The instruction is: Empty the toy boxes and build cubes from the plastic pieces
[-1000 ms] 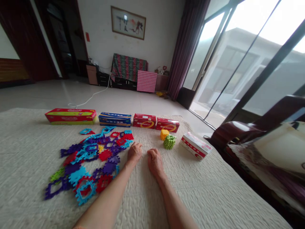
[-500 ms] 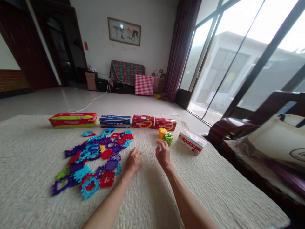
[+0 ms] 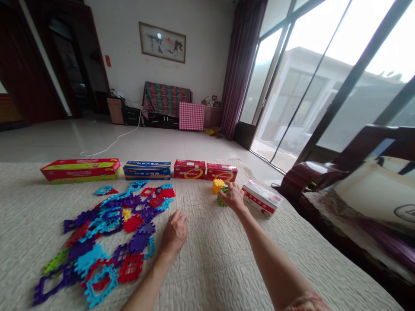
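My right hand [image 3: 234,196] is over a green block [image 3: 222,198] made of notched plastic pieces. Its thumb and fingers close round the block from the right and cover part of it. Touching or nearly touching the green one, a yellow notched block [image 3: 218,186] stands just behind it on the left. My left hand [image 3: 177,231] rests on the quilted mat with its fingers curled in, and no object shows in it. To its left lies a loose spread of flat notched pieces: purple [image 3: 140,242], red [image 3: 131,267], light blue [image 3: 91,260] and others.
Along the mat's [image 3: 207,268] far side stand a red-and-green box [image 3: 81,170], a blue box [image 3: 147,170] and two red boxes [image 3: 189,169]. A white-and-red box [image 3: 262,198] sits right of my right hand. Dark wooden seating [image 3: 303,170] borders the right.
My right hand has moved right and forward from beside the blocks onto the green one. My left hand stays low on the mat, still curled. The view has shifted slightly.
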A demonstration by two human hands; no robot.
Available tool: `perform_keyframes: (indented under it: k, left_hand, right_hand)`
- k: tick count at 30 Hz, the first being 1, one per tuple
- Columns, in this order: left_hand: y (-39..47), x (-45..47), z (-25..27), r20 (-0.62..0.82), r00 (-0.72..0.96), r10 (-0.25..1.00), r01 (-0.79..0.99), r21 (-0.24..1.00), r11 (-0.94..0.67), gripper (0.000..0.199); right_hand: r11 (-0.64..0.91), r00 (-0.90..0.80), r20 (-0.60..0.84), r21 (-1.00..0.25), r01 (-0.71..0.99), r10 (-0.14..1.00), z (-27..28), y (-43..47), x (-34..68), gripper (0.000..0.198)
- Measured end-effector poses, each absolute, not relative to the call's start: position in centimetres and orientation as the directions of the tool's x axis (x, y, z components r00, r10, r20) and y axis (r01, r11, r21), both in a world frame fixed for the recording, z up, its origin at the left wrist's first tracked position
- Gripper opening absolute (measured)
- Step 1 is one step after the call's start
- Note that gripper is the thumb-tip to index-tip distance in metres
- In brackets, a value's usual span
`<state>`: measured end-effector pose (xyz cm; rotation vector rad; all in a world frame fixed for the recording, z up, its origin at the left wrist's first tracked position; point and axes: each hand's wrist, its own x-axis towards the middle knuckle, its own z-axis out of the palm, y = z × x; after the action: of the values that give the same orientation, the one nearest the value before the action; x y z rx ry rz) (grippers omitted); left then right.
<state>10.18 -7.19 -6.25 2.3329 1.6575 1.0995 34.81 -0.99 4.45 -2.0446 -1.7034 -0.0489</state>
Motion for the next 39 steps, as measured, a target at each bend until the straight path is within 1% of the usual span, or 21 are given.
perform_keyframes:
  k: [5,10,13,15,18,20,21,23,25,27,29,32,35,39]
  left_hand:
    - [-7.2,10.2,-6.3,0.51,0.135,0.849,0.803,0.445,-0.396,0.037]
    - [-7.2,10.2,-6.3,0.508,0.134,0.851,0.79,0.463,-0.402,0.036]
    - [-7.2,10.1,-6.1,0.506,0.143,0.851,0.779,0.472,-0.412,0.035]
    - [-7.3,10.2,-5.9,0.5,0.143,0.854,0.774,0.481,-0.412,0.035]
    - [-7.5,10.2,-5.4,0.48,0.138,0.866,0.762,0.508,-0.403,0.034]
    - [-7.6,10.3,-5.0,0.469,0.12,0.875,0.746,0.539,-0.391,0.034]
    - [-7.5,10.2,-4.9,0.463,0.104,0.88,0.738,0.557,-0.381,0.035]
    - [-7.3,10.2,-4.7,0.461,0.079,0.884,0.724,0.583,-0.369,0.036]
    - [-7.1,10.1,-4.6,0.478,0.051,0.877,0.711,0.6,-0.368,0.039]
    - [-7.0,10.0,-4.6,0.497,0.031,0.867,0.7,0.608,-0.374,0.04]
    - [-6.9,10.0,-4.6,0.507,0.024,0.862,0.693,0.613,-0.38,0.041]
    - [-6.7,9.9,-4.5,0.5,0.023,0.866,0.693,0.616,-0.374,0.041]
    - [-6.6,9.9,-4.5,0.491,0.022,0.871,0.701,0.613,-0.364,0.04]
    - [-6.3,9.8,-4.7,0.494,0.022,0.869,0.704,0.61,-0.364,0.039]
  right_hand:
    - [-0.132,0.253,0.319,-0.356,0.925,0.913,4.2,-0.5,34.6,0.048]
    - [-0.139,0.277,0.348,-0.374,0.917,0.895,4.0,-0.4,34.6,0.05]
    - [-0.114,0.27,0.403,-0.369,0.922,0.875,4.0,-0.6,34.7,0.051]
    - [-0.03,0.231,0.512,-0.37,0.929,0.827,4.1,-1.0,34.6,0.05]
    - [0.201,0.151,0.687,-0.404,0.892,0.711,3.6,-2.1,33.4,0.038]
    - [0.354,0.099,0.724,-0.446,0.822,0.682,2.6,-3.2,31.7,0.033]
    - [0.404,0.074,0.717,-0.471,0.784,0.693,1.9,-3.8,30.6,0.032]
    - [0.444,0.036,0.657,-0.547,0.709,0.753,0.0,-5.1,28.3,0.033]
    - [0.414,0.034,0.563,-0.646,0.642,0.826,-1.9,-6.2,26.3,0.035]
    - [0.354,0.072,0.491,-0.714,0.604,0.868,-3.5,-7.0,24.9,0.038]
    - [0.321,0.114,0.477,-0.732,0.601,0.872,-4.5,-7.5,24.3,0.04]
    - [0.329,0.152,0.507,-0.732,0.597,0.849,-5.1,-7.6,24.3,0.04]
    - [0.337,0.191,0.514,-0.757,0.56,0.836,-5.1,-7.4,24.6,0.039]
    - [0.339,0.201,0.517,-0.761,0.554,0.832,-5.0,-7.3,24.5,0.039]
